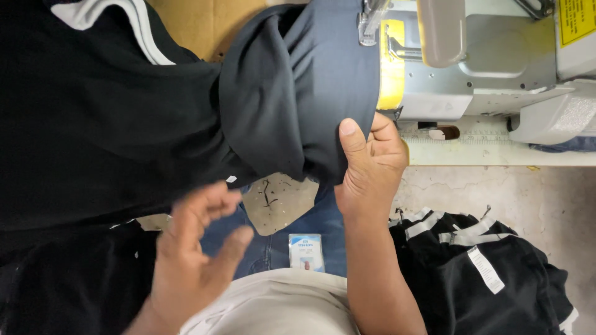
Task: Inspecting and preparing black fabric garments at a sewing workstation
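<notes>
A dark grey garment tube (298, 93) is wrapped around the arm of a sewing machine (490, 68). My right hand (369, 164) pinches the lower right edge of this grey fabric, thumb on top, close to the machine's yellow-marked end. My left hand (195, 248) hovers below the fabric with its fingers spread and holds nothing. A large mass of black fabric with white stripes (93, 111) joins the grey tube and fills the left side.
A pile of black garments with white stripes and a white label (490, 267) lies on the floor at lower right. The pale machine table edge (496, 155) runs across the right. A badge card (306, 251) hangs over my blue jeans.
</notes>
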